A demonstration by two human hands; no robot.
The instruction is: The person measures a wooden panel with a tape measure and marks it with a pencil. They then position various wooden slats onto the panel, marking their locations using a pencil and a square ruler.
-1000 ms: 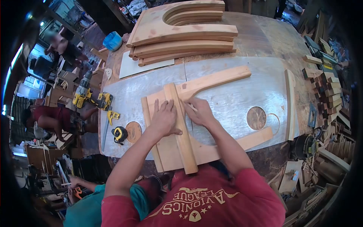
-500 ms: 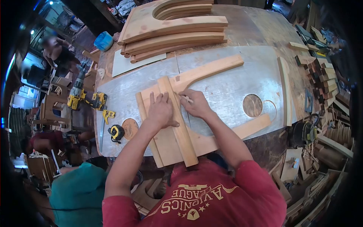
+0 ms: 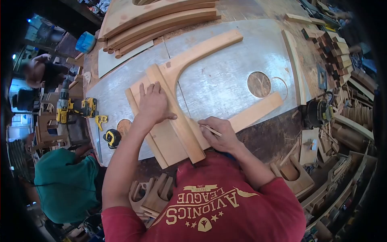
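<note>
Over on the far left, a co-worker's green shirt [image 3: 58, 181] shows beside the workbench [image 3: 238, 12]. A yellow-and-black cordless drill [image 3: 63, 111] lies near the bench's left end, with a yellow-handled saw [image 3: 101, 119] just beside it, and then a tape measure [image 3: 112, 138]. Behind, curved wooden frames [image 3: 161, 20] are stacked on the bench.

Next comes the U-shaped wooden panel [image 3: 201, 50], flat at the near side of the bench, its closed end to the left and its two arms reaching right. Its curve is cut, and a narrow strip [image 3: 147, 131] runs along the closed end. A thick wooden bar [image 3: 177, 121] lies across it, loose as far as I can see, so I'd call this marking or lining up, with nothing here finished. Whether any line is drawn, I can't make out.

The left hand [image 3: 152, 105] is palm down, fingers spread forward over the panel beside the bar, thumb stretched across onto it, the forearm coming up from below. The right hand [image 3: 221, 131] is bent in at the bar's other side, low down, fingers pinching what looks like a pencil [image 3: 213, 130], its forearm slanting in from the lower right.

Farther right, a long wooden batten [image 3: 295, 66] lies along the bench's end.
</note>
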